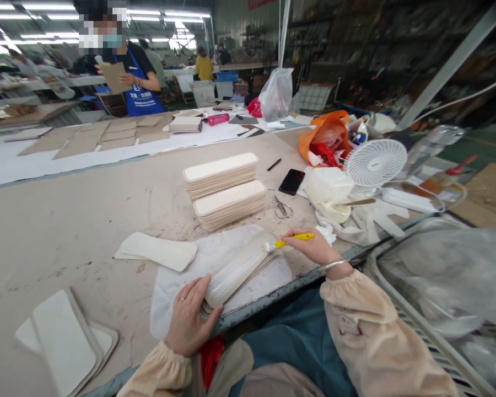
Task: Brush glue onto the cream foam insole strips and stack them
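My right hand point(312, 248) grips a yellow-handled paintbrush point(300, 237), its white-coated bristles touching the far end of a long, round-cornered board point(237, 270). A wet, streaky white film covers that board's top, and other boards show beneath it. At the near end, my left hand point(192, 317) holds the board by its edge, with the thumb on one side and the fingers on the other. Underneath lies a white sheet point(165, 292). Beyond it stand two neat stacks of similar boards, a farther stack point(221, 171) and a nearer stack point(231, 204).
Loose pale pieces point(157, 249) and fanned boards point(66, 336) lie to the left. Scissors point(283, 207), a phone point(291, 182), a white tub point(330, 184) and a fan point(375, 164) stand at right. A co-worker in a blue apron point(143, 96) holds a brown panel opposite.
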Demonstrator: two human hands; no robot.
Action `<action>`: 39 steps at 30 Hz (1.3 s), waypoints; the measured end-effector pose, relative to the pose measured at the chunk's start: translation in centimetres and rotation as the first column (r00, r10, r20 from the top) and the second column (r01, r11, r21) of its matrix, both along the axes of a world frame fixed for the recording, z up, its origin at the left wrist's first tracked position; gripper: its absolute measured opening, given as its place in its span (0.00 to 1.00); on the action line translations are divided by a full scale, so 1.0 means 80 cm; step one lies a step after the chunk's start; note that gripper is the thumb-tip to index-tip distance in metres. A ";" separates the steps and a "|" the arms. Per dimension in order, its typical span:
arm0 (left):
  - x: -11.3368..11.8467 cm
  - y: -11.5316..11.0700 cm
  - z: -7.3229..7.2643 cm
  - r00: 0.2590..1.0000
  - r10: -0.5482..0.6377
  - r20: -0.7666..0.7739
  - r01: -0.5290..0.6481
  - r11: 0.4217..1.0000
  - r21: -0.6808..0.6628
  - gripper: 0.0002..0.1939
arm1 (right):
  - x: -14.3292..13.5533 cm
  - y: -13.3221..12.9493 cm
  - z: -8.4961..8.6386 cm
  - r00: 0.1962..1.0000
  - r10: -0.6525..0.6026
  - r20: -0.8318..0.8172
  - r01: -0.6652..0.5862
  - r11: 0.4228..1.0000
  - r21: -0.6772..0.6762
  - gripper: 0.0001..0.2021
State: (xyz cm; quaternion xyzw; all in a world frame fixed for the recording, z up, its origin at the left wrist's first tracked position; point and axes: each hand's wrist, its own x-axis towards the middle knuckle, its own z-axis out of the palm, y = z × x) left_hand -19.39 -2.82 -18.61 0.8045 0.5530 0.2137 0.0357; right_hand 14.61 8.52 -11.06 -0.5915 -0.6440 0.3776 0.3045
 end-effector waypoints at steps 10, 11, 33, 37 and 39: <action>0.000 0.000 0.001 1.000 -0.002 -0.013 0.003 1.000 0.018 0.37 | -0.001 -0.005 0.004 0.960 -0.189 -0.207 0.212 0.972 0.097 0.16; 0.001 0.000 0.001 1.000 -0.001 -0.010 0.001 1.000 0.016 0.37 | -0.010 -0.006 0.002 0.952 -0.180 -0.248 0.202 0.977 0.070 0.17; 0.002 -0.003 0.005 0.997 0.024 0.070 -0.019 0.997 -0.073 0.43 | -0.091 -0.032 -0.005 0.926 0.149 -0.346 -0.179 0.982 -0.055 0.13; 0.004 -0.004 0.008 0.997 0.039 0.074 -0.031 0.995 -0.100 0.42 | -0.137 -0.048 -0.022 0.874 0.316 -0.368 -0.370 0.925 -0.083 0.12; 0.004 -0.004 0.009 0.996 0.040 0.074 -0.032 0.994 -0.102 0.42 | -0.142 -0.048 -0.028 0.873 0.339 -0.351 -0.383 0.922 -0.062 0.10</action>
